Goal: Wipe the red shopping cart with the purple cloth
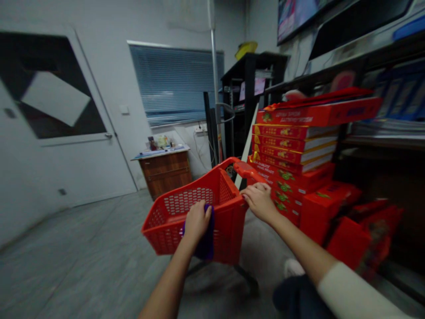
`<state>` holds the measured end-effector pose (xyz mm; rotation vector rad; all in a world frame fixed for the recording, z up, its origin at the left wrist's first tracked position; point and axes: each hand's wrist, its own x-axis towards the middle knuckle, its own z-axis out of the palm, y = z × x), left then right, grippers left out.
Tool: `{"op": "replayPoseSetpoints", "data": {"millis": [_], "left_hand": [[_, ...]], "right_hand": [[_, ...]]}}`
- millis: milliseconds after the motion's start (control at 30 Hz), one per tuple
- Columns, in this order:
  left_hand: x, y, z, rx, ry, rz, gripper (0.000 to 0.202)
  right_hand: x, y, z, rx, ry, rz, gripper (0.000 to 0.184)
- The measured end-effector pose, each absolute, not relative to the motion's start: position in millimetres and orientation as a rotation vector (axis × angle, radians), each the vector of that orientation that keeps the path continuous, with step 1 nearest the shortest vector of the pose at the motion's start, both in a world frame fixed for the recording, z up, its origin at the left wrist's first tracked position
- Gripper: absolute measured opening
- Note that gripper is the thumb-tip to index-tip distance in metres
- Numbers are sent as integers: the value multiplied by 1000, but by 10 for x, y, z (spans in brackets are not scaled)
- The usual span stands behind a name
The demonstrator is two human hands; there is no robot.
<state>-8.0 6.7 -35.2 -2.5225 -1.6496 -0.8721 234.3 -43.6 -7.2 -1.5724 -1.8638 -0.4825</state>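
Note:
A red plastic shopping basket (172, 212) on a wheeled frame stands on the floor in front of me, tilted. My left hand (196, 221) is closed on a purple cloth (206, 241) and presses it against the basket's near rim. My right hand (259, 200) grips the basket's right corner, just below its red handle (247, 170), fingers curled over the edge.
A tall stack of red flat boxes (295, 150) stands right of the basket, with more red boxes (348, 221) on the floor. Dark shelving (249, 88) rises behind. A wooden cabinet (165, 173) sits under a blinded window (175, 84). A white door (56, 146) is at left.

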Motion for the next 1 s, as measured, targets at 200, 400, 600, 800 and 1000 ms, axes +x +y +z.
{"op": "replayPoseSetpoints", "data": {"millis": [200, 400, 600, 800, 1000], "left_hand": [[365, -69, -214, -2611, -1522, -1015, 19], [-51, 0, -333, -2549, -1699, -930, 16], [348, -107, -173, -2590, -1581, -970, 20], [183, -3, -229, -2680, -1560, -964, 16], [5, 22, -318, -2531, -1718, -912, 16]], "right_hand": [[2320, -440, -121, -1553, -1837, -504, 28], [2293, -477, -147, -1512, -1818, -556, 27], [2269, -487, -129, -1526, -1802, -554, 26], [2316, -502, -142, -1506, -1852, -556, 27], [2312, -444, -150, -1494, -1837, -539, 30]]}}
